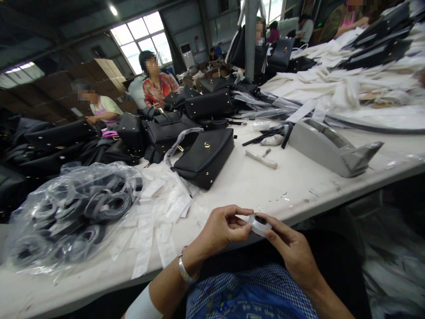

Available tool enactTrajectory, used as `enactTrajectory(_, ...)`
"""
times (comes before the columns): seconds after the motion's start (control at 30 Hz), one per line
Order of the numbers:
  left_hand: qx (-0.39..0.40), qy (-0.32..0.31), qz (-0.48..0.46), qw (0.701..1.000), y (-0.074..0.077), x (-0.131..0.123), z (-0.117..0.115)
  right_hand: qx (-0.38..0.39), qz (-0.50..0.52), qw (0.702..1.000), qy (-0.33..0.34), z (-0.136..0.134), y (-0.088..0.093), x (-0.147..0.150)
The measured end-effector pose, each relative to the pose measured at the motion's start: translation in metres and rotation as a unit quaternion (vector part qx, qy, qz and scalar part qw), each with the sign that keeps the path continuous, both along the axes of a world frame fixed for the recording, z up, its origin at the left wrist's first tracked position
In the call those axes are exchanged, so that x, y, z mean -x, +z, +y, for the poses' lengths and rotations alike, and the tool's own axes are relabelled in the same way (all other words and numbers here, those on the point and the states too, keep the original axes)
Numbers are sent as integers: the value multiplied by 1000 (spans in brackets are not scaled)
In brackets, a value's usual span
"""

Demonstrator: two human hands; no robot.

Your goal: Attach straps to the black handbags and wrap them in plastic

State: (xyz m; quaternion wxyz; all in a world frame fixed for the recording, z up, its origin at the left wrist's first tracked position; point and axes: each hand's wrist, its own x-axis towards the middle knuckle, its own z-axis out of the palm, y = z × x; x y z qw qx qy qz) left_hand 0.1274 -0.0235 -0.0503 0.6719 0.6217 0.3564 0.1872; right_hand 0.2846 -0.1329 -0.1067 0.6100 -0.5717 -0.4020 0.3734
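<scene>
A small roll of clear tape (260, 226) is held between my two hands, just over the table's front edge. My left hand (227, 226) pinches its left side with thumb and fingers. On the right side, my right hand (288, 246) grips it by thumb and fingertips. The roll is tilted, with its dark core facing up. Beyond my hands lies a black handbag (207, 157) with gold studs and a clasp, its handle wrapped in plastic. A grey tape dispenser (318, 148) stands to the right, and I see no roll in it.
A clear plastic bag (76, 212) of coiled straps lies at left, beside white paper strips (159, 221). A whitish T-shaped tool (261, 158) rests near the dispenser. Black handbags (172, 126) are heaped behind, white cloth (332, 86) at back right. Several people sit across the table.
</scene>
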Motion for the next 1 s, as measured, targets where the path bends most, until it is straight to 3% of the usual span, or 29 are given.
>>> enactTrajectory(0.17,-40,36,-9,998,2,-3,0,-1,34,999,7,1,-5,2)
enactTrajectory(0.37,35,0,-71,997,11,-4,-4,-9,87,996,-8,4,-14,-1)
enactTrajectory(0.47,-77,27,-25,996,9,-6,-5,-9,67,998,-7,6,-6,1)
enactTrajectory(0.57,-226,61,11,972,8,-11,-2,-24,55,998,-4,8,3,1)
enactTrajectory(0.77,-278,43,-34,959,24,-34,11,-50,60,997,20,12,13,-17)
enactTrajectory(0.9,-384,-7,-64,921,43,-64,22,-57,-87,994,13,12,35,-45)
enactTrajectory(1.0,-442,-67,-77,891,62,-95,30,-44,-248,968,-15,11,64,-77)
